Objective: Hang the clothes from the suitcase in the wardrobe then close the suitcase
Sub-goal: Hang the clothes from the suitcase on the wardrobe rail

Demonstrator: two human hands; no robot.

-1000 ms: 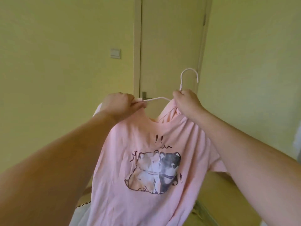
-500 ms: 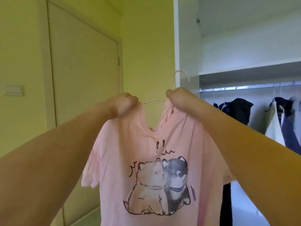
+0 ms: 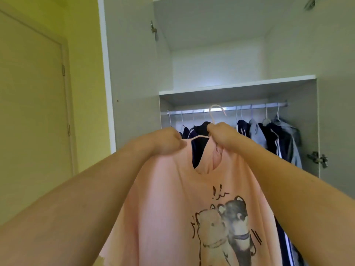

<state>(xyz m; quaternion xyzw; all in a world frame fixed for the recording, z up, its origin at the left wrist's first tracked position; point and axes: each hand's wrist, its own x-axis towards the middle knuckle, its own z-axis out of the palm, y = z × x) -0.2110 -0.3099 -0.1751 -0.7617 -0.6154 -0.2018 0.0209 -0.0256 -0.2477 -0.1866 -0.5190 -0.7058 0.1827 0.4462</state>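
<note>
pink t-shirt (image 3: 172, 208) on hanger (image 3: 215, 112)

**One head-worn view, tilted up at the wardrobe**

A single wide-angle camera looks out from the person's head, forward and slightly upward into the open white wardrobe (image 3: 238, 87). Both forearms reach in from the bottom corners, close to the lens, with the silver metal hanging rail (image 3: 249, 108) farther off. A beige door (image 3: 30, 104) fills the left edge.
</note>
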